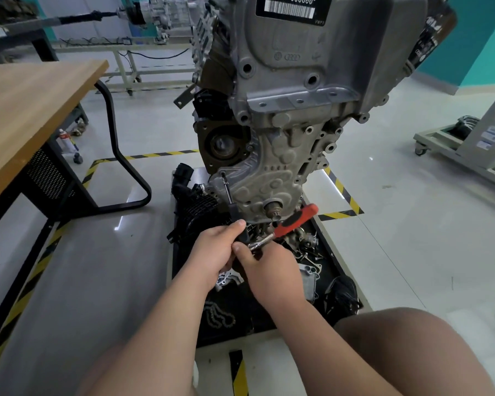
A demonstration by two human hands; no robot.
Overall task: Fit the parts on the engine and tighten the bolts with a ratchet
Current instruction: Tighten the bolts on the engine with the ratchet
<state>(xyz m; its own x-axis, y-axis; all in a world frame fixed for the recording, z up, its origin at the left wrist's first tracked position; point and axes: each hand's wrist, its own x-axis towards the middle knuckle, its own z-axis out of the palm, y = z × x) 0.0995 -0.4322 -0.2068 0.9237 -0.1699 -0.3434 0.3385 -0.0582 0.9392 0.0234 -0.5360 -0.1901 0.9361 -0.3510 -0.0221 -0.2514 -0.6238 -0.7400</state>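
A grey engine (292,115) stands upright on a black tray (337,270) on the floor. A long extension bar (227,190) runs from a bolt on the engine's lower left cover down to a black part gripped in my left hand (215,250). My right hand (266,270) meets my left hand and holds the metal head end of a ratchet (290,222) whose red and black handle points up to the right. The ratchet's head is partly hidden by my fingers.
Loose bolts, a chain (220,315) and small metal parts lie in the tray. A black plastic manifold (195,204) leans at the tray's left. A wooden table (26,110) stands to the left, and a wheeled stand (452,144) to the right. My knee (412,347) is at the bottom right.
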